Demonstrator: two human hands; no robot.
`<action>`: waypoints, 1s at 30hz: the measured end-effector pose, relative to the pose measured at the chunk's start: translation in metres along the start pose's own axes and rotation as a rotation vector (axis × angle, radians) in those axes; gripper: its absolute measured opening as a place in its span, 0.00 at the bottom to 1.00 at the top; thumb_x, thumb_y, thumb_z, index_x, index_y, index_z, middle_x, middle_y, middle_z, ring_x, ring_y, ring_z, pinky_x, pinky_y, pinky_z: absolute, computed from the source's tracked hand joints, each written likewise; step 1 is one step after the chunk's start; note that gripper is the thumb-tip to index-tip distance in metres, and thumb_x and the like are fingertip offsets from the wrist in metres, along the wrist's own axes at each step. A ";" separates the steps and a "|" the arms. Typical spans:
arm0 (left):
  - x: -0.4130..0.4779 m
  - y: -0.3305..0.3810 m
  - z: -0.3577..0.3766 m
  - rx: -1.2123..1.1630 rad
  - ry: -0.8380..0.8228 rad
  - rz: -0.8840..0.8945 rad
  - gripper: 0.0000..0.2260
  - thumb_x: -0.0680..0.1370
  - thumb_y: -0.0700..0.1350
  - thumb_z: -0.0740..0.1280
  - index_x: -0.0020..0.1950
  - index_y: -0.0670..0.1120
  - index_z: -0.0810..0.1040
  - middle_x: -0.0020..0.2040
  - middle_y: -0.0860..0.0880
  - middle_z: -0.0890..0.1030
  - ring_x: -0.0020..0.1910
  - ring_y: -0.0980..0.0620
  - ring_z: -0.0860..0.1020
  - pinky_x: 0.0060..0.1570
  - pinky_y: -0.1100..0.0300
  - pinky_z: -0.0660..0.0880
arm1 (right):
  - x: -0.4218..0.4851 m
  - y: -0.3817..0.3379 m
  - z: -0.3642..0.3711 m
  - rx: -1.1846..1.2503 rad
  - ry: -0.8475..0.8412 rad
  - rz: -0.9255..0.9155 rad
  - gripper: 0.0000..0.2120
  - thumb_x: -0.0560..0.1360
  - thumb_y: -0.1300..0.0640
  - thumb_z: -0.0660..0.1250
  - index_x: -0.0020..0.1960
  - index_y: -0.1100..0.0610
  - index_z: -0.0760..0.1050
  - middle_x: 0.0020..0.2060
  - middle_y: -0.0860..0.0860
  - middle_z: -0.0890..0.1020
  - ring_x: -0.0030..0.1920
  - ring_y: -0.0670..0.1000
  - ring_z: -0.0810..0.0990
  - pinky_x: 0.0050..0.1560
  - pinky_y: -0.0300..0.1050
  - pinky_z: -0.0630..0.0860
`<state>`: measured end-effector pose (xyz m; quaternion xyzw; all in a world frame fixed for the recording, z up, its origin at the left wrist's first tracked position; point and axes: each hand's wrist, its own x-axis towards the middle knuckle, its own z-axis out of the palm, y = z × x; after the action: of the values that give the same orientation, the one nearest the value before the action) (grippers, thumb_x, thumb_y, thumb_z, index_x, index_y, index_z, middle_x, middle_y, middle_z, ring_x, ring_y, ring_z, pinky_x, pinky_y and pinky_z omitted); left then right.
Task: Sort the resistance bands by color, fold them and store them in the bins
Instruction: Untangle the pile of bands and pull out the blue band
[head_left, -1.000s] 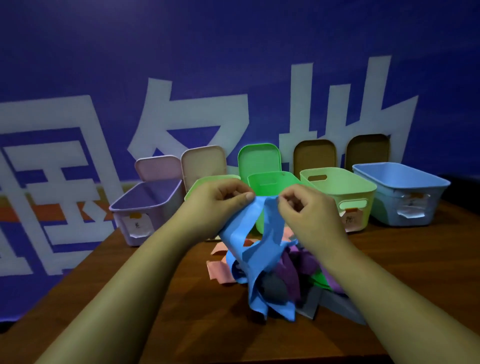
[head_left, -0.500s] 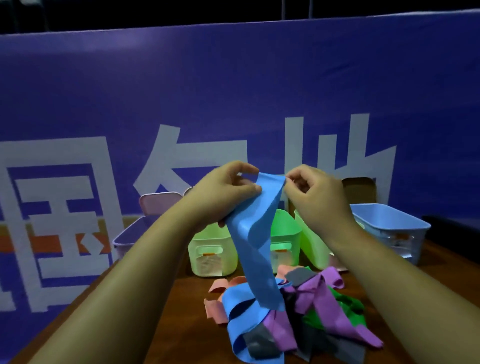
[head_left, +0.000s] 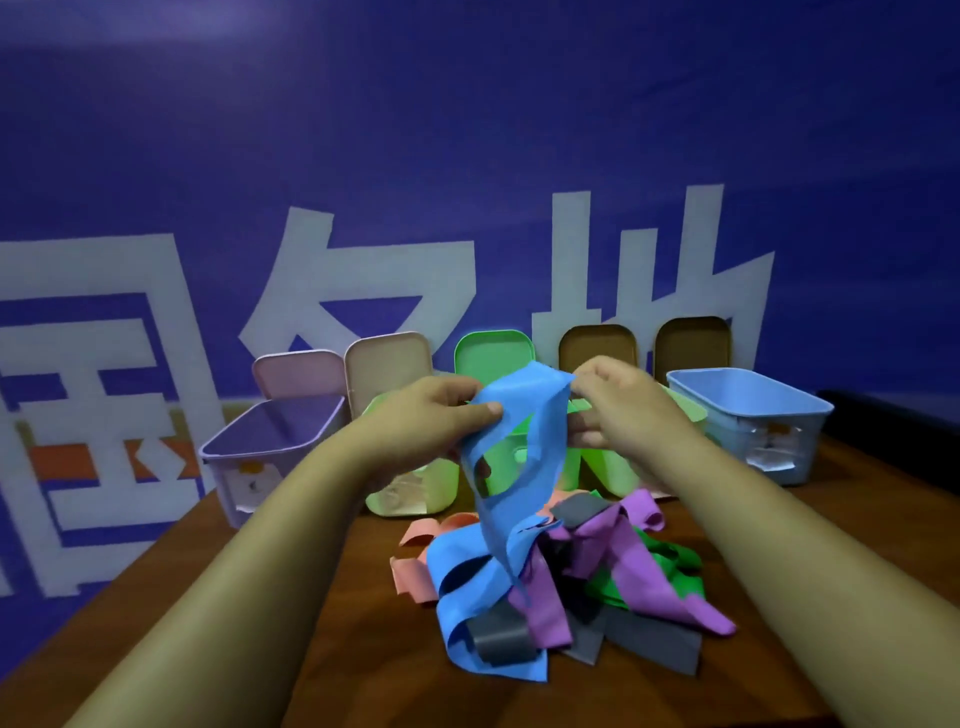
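Note:
My left hand (head_left: 431, 421) and my right hand (head_left: 618, 410) both pinch the top of a blue resistance band (head_left: 524, 447), held up above the table. Its lower end trails into a tangled pile of bands (head_left: 571, 587) holding blue, purple, green, grey and pink ones. Behind stand the bins: a purple bin (head_left: 270, 457) at the left, a pale green bin (head_left: 410, 493), a bright green bin (head_left: 506, 462) partly hidden by the band, another pale green bin (head_left: 623, 467) behind my right hand, and a light blue bin (head_left: 753, 415) at the right.
Several lids (head_left: 387, 364) lean upright against the blue banner wall (head_left: 467, 156) behind the bins. The brown table (head_left: 363, 623) ends at its left edge near the banner; a dark object (head_left: 893, 421) sits at the far right.
The view has tipped back down and the bins show more fully. My hands have lowered a little with the blue band, which now hangs twisted with a loop opening below my left hand.

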<state>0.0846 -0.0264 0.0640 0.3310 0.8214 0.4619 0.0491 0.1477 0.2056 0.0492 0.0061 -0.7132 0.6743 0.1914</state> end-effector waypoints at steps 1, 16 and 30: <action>0.002 -0.007 0.003 -0.027 0.014 -0.015 0.18 0.76 0.61 0.72 0.52 0.46 0.83 0.46 0.39 0.85 0.44 0.39 0.85 0.53 0.44 0.84 | -0.003 0.007 0.001 0.170 -0.065 0.085 0.07 0.83 0.63 0.59 0.51 0.59 0.76 0.47 0.57 0.85 0.41 0.59 0.88 0.42 0.54 0.85; 0.008 -0.042 0.038 0.298 -0.256 -0.200 0.18 0.83 0.61 0.66 0.49 0.48 0.83 0.41 0.49 0.87 0.33 0.48 0.78 0.33 0.54 0.78 | -0.024 0.070 -0.030 -0.763 0.133 -0.296 0.07 0.79 0.62 0.66 0.43 0.56 0.71 0.40 0.51 0.77 0.41 0.52 0.73 0.43 0.53 0.71; 0.048 0.033 0.115 0.224 0.148 0.517 0.13 0.82 0.45 0.73 0.65 0.57 0.82 0.58 0.64 0.79 0.52 0.65 0.79 0.49 0.73 0.74 | -0.041 0.024 -0.085 -0.367 0.197 -0.244 0.06 0.85 0.55 0.65 0.51 0.54 0.78 0.43 0.48 0.79 0.40 0.38 0.77 0.41 0.37 0.78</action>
<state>0.1081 0.0973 0.0355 0.4983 0.7570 0.3883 -0.1670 0.2013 0.2791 0.0165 -0.0082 -0.7957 0.5026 0.3379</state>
